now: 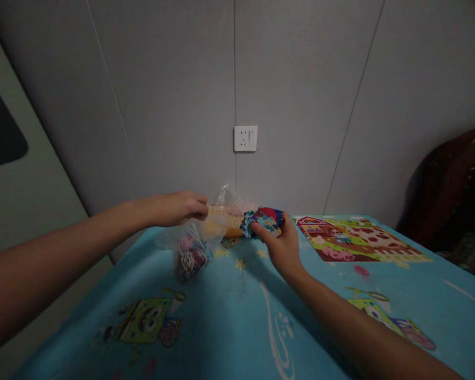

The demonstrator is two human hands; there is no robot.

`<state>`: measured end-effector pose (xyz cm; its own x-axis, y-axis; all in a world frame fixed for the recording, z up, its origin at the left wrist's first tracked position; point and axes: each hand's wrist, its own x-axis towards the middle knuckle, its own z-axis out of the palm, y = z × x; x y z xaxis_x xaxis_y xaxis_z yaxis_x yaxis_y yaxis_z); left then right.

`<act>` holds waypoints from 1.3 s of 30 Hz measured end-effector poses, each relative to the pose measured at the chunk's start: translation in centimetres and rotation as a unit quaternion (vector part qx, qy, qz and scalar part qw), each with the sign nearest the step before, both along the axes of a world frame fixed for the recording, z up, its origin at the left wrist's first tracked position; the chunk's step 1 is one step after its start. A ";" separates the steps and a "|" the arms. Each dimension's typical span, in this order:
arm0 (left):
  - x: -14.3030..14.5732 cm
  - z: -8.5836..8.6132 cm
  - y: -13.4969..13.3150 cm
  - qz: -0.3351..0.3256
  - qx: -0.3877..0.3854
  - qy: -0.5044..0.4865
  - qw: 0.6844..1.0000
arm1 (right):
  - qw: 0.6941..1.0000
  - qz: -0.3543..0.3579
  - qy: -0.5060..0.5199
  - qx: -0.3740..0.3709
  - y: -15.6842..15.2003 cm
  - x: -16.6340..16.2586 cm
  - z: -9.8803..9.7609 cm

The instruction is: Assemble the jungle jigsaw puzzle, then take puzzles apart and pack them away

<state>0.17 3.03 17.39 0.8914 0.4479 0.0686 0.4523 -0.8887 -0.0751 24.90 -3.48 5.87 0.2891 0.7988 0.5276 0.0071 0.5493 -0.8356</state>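
Note:
My left hand is closed on the upper part of a clear plastic bag. In the bag's lower end lies a bundle of small colourful pieces, too blurred to name. To its right, my right hand grips a stack of colourful printed cards, thumb on top, with blue, red and teal on the face. The near end of the stack has a ragged, frilly edge. Behind the bag, close to the wall, sits a yellow-orange object, partly hidden by the plastic.
A blue cloth with cartoon figures covers the table. A farm picture sheet lies flat at the right. The grey wall with a white socket rises behind. Dark carved furniture stands at the far right.

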 end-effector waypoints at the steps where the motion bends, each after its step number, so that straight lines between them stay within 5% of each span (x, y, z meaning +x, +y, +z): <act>1: -0.1 0.6 -1.3 -0.032 0.014 0.007 0.999 | 1.000 -0.011 0.003 0.023 0.2 -0.7 1.5; 6: -0.2 2.7 -6.2 -0.075 0.034 -0.010 0.997 | 0.980 0.118 -0.160 0.011 0.5 -4.4 7.0; 11: -1.3 2.8 -8.1 -0.038 0.041 -0.032 0.998 | 0.953 0.153 -0.248 -0.087 -3.2 -5.3 8.0; 18: -0.3 2.7 -9.3 -0.031 0.084 -0.058 0.994 | 0.908 0.317 -0.116 -0.247 -7.0 -5.4 9.3; 28: 0.2 2.9 -9.4 -0.108 0.036 -0.097 0.989 | 0.891 0.280 -0.184 -0.306 -5.4 -5.4 8.5; 34: -0.2 3.1 -9.4 -0.071 0.024 -0.152 0.986 | 0.839 0.464 0.088 -0.269 -4.1 -5.9 6.8; 39: -0.8 2.4 -8.8 -0.073 -0.016 -0.196 0.978 | 0.837 0.477 0.178 -0.200 -4.3 -7.6 4.3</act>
